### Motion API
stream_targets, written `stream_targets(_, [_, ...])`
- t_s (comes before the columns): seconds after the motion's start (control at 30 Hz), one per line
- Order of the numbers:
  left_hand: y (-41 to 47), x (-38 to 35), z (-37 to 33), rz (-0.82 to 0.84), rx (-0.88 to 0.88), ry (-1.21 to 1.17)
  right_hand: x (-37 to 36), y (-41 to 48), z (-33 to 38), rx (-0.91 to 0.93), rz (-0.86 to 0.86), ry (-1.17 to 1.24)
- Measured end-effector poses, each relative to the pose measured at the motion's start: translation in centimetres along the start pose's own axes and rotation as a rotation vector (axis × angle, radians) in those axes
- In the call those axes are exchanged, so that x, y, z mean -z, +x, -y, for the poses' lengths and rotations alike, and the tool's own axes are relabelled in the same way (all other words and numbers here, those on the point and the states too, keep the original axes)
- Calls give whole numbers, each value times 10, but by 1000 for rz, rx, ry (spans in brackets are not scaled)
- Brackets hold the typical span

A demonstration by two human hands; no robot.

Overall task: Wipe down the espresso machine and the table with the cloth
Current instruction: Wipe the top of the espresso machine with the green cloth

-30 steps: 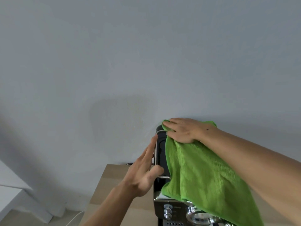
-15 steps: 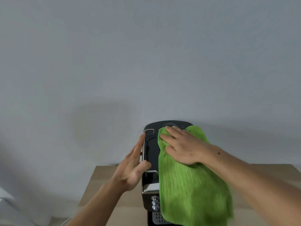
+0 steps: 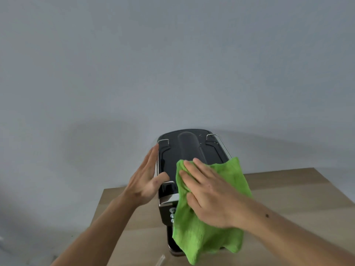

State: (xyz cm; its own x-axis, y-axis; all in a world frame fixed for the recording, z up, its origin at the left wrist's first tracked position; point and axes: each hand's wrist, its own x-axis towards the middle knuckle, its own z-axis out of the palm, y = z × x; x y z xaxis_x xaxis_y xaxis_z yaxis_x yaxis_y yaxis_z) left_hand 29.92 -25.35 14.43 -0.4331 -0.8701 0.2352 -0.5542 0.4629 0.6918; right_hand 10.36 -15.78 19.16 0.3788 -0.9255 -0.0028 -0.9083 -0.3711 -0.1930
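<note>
The black espresso machine (image 3: 189, 148) stands on the light wooden table (image 3: 299, 191) against the wall, seen from above. A green cloth (image 3: 228, 172) lies over the front half of its top and hangs down over the front. My right hand (image 3: 209, 192) presses flat on the cloth with the fingers straight, pointing up and left. My left hand (image 3: 147, 177) rests against the machine's left side, fingers straight, thumb on the top edge by the wire rail. The cloth hides most of the machine's front.
A plain grey wall (image 3: 172, 64) rises right behind the machine. The table's left edge (image 3: 99, 210) runs close to my left forearm, with the floor beyond it. A small clear object (image 3: 160, 260) lies at the table's near edge.
My right hand has slid the cloth from the back of the machine's top toward the front, baring the rear part. The view has tilted down and right. My left hand stays on the left side.
</note>
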Motion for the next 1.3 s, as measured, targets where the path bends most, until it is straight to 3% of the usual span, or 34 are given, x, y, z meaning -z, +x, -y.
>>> stream_targets(0.1, [-2, -2, -6, -26, 24, 108, -13, -13, 4, -50, -143, 59])
stream_targets(0.23, [-6, -1, -21, -55, -23, 237, -38, -25, 13, -249, -355, 13])
stream_targets(0.43, [-4, -1, -36, 6, -82, 359, -39, -29, 13, -387, -430, -2])
stream_targets(0.6, [-2, -4, -42, 19, -139, 462, -30, -36, 4, -377, -472, -148])
stream_targets(0.8, [1, -2, -47, 34, -129, 536, -12, -22, -4, -302, -238, -126])
stream_targets(0.93, [-1, -2, -50, 26, -122, 512, -20, -32, -1, -352, -228, -224])
stream_targets(1.07, [-1, -2, -51, 27, -105, 521, -7, -5, 2, -351, -185, -124])
stream_targets(1.3, [-3, -1, -54, 47, -89, 533, -53, -35, 10, -198, -470, 15])
